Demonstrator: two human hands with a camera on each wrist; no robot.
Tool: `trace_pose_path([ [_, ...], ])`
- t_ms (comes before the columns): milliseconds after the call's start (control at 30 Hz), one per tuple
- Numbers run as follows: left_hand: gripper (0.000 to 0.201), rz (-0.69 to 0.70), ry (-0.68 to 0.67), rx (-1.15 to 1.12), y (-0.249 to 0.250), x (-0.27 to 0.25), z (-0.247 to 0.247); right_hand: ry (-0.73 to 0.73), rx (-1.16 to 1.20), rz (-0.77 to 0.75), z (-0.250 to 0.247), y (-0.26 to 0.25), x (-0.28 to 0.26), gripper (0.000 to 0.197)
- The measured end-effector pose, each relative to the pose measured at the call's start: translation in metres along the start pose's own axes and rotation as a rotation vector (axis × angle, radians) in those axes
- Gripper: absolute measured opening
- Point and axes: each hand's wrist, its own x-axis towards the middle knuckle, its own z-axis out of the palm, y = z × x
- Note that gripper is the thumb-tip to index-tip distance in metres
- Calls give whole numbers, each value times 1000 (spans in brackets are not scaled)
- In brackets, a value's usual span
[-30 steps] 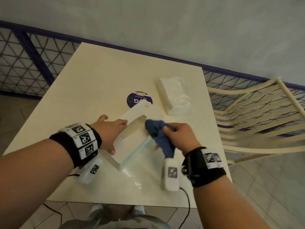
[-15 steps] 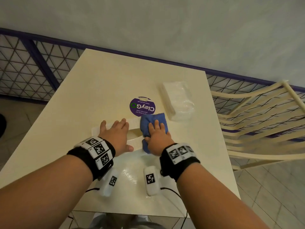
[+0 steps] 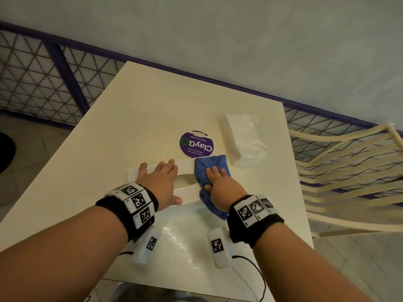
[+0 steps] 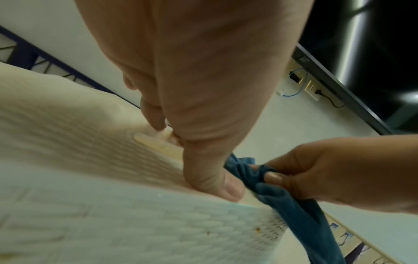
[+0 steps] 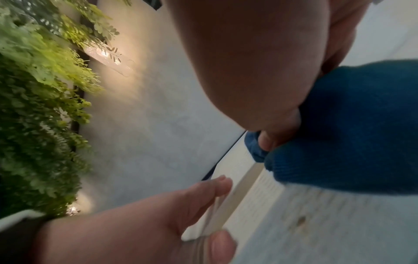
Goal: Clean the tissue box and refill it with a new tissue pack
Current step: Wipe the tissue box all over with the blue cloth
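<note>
The white textured tissue box lies flat on the cream table, its opening facing up. My left hand rests on its top with fingers stretched out, and the thumb presses the box's near edge. My right hand presses a blue cloth onto the right part of the box. In the left wrist view the thumb and a finger pinch a fold of the cloth. The new tissue pack, in clear wrap, lies to the right behind the box.
A round purple sticker is on the table just behind the box. A cream slatted chair stands at the table's right side. A purple mesh railing runs behind the table along the wall.
A second ago my left hand held the box tipped up while the cloth wiped its opening. The box now lies flat, with both hands on top of it.
</note>
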Motion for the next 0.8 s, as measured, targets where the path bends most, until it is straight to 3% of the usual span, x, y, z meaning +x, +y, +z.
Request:
trace_pose_path([
  [233, 93, -9, -6, 12, 3, 2, -2, 100, 161, 10, -20, -6, 50, 61],
  [533, 91, -11, 20, 45, 5, 0, -2, 294, 540, 18, 27, -6, -33, 54],
  [600, 82, 16, 72, 3, -2, -8, -3, 280, 565, 20, 24, -3, -35, 52],
  [700, 46, 85, 211, -13, -17, -22, -4, 313, 629, 78, 17, 3, -32, 50],
  [800, 36, 173, 99, 128, -27, -35, 0, 441, 835, 245, 23, -1, -33, 52],
])
